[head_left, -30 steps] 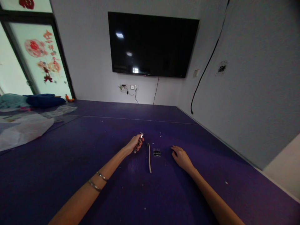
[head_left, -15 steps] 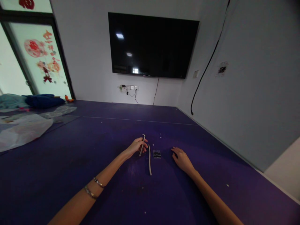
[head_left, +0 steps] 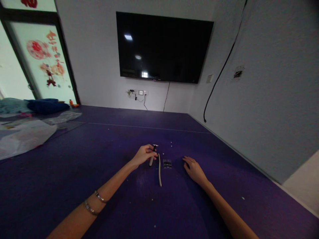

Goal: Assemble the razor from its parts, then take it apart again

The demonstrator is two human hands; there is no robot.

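Note:
My left hand (head_left: 143, 155) is closed around a razor (head_left: 152, 161) with a pale handle and a dark neck. Its T-shaped head points up and away from me, above my fingertips. Just right of that hand, a thin, slightly bent pale stick or tube (head_left: 159, 172) lies lengthwise on the purple surface (head_left: 119, 199). Beside it sits a small clear case (head_left: 167, 163) with dark pieces inside. My right hand (head_left: 194, 169) rests palm down to the right of the case, fingers loosely stretched, holding nothing.
Small white bits are scattered over the surface. Clear plastic sheeting (head_left: 27, 136) and a dark blue cloth bundle (head_left: 47, 106) lie at the far left. A wall-mounted television (head_left: 164, 48) hangs ahead, and a black cable (head_left: 220, 71) dangles along the right wall.
My left hand has turned the razor, so its head now shows as a T instead of edge-on, with my thumb across the handle. My right hand stays put.

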